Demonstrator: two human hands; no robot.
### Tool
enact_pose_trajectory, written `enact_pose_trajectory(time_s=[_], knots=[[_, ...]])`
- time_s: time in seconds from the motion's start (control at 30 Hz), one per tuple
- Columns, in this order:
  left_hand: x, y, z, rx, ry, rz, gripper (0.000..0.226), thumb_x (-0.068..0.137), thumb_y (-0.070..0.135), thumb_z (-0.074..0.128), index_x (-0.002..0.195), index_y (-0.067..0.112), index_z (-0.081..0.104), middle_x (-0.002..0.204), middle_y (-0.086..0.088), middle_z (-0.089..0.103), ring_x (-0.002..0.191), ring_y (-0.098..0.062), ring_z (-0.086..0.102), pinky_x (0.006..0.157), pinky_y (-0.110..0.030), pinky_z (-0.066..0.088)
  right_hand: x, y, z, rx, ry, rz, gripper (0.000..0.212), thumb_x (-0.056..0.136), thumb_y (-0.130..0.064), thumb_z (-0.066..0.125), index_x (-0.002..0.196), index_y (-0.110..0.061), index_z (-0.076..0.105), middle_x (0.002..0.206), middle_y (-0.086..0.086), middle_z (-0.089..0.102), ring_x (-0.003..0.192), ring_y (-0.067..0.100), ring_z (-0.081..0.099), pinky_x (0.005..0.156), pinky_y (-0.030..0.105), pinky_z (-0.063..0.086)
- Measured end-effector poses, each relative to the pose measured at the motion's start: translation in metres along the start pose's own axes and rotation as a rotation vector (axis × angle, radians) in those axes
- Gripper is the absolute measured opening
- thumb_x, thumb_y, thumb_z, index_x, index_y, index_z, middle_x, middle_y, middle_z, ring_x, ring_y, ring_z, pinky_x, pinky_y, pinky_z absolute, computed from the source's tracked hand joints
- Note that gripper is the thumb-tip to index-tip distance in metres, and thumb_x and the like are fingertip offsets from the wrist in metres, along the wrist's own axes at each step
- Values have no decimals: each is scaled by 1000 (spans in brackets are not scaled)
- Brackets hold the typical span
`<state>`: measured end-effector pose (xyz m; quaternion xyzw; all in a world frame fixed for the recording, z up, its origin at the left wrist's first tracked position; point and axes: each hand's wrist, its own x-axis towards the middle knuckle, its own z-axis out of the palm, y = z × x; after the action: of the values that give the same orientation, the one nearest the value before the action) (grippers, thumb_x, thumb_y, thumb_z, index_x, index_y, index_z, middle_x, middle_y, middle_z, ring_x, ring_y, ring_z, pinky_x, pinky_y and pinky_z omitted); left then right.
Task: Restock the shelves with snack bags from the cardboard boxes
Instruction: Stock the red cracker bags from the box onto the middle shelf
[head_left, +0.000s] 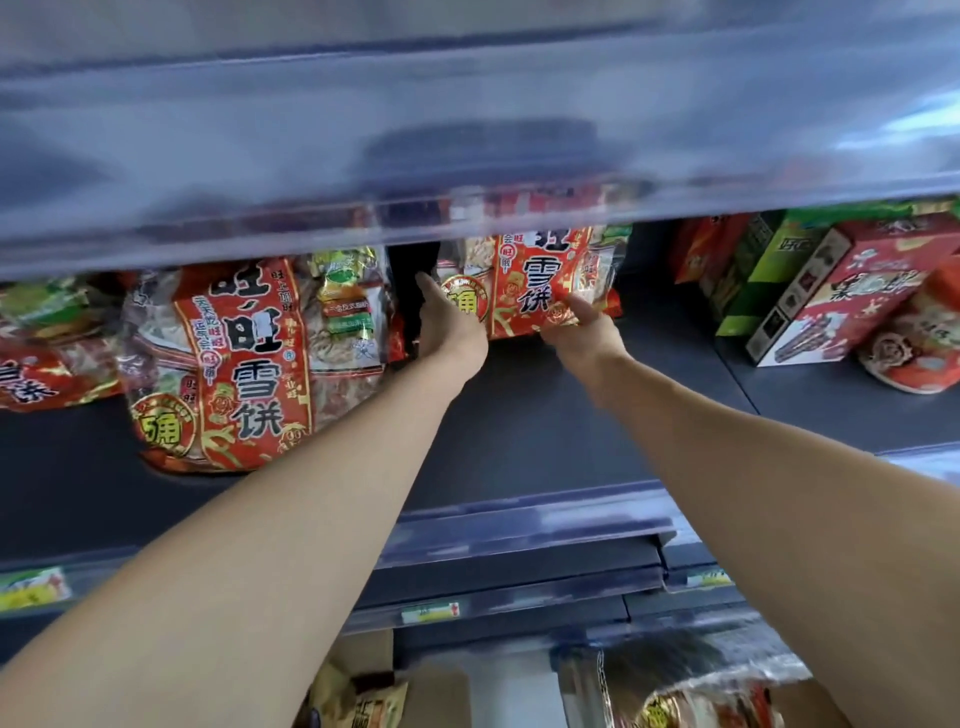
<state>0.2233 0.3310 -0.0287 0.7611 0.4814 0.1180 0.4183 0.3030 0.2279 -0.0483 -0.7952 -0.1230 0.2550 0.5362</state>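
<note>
Red-printed film, judged light, soft and crushable: stood snack bag (530, 280) upright deep on shelf (519, 415), pinched by lower corners in left grip (452, 322) and right grip (582, 332), thumbs in front.

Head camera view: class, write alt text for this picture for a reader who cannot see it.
A person's left hand and right hand hold a red snack bag upright deep on a dark shelf. A matching bag stands nearer the front to its left, and red and green boxes sit to its right.
</note>
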Motion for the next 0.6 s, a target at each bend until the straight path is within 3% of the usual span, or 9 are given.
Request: enact_pose_trajectory(time_s=[0.1,0.17,0.3,0.4,0.47,0.6], knots=[[-10,-4,-1,-12,9,25,72,99,18,44,152,15,-5,158,-6,13,136,-31,36,104,-41,40,-8,-2,-1,-11,-34,26,51,97,-12,51,145,-19,37,130,4,56,100,8,46,58,2,40],[-21,-8,-2,-17,38,78,68,98,17,46,151,12,5,156,-10,17,135,-30,37,104,-38,37,-18,-4,-1,-137,-23,-19,46,95,-14,53,140,-16,45,121,4,60,98,13,51,76,16,41],[-55,-18,-6,32,0,218,42,96,12,46,137,9,37,142,-11,38,124,-27,46,99,-32,39,-46,2,-6,-316,99,-110,30,91,-13,50,117,-18,65,117,6,66,107,27,60,86,30,48],[-89,-25,-10,37,-115,301,31,97,11,46,128,12,49,135,-7,48,118,-23,52,92,-28,41,-85,9,-21,-387,193,-131,31,93,-7,47,117,-11,65,118,10,66,107,28,60,80,24,45],[-116,-28,-11,41,-174,360,28,97,9,45,123,13,52,130,-5,52,115,-20,54,88,-24,41,-116,20,-35,-392,251,-103,29,94,-6,45,115,-6,65,115,14,67,103,31,61,80,27,47],[-171,-37,-8,69,-308,479,26,97,7,42,117,12,57,122,-4,56,110,-19,55,89,-24,42,-180,51,-64,-390,369,-44,31,96,-9,45,121,-9,62,121,9,65,109,24,59,81,17,37]])
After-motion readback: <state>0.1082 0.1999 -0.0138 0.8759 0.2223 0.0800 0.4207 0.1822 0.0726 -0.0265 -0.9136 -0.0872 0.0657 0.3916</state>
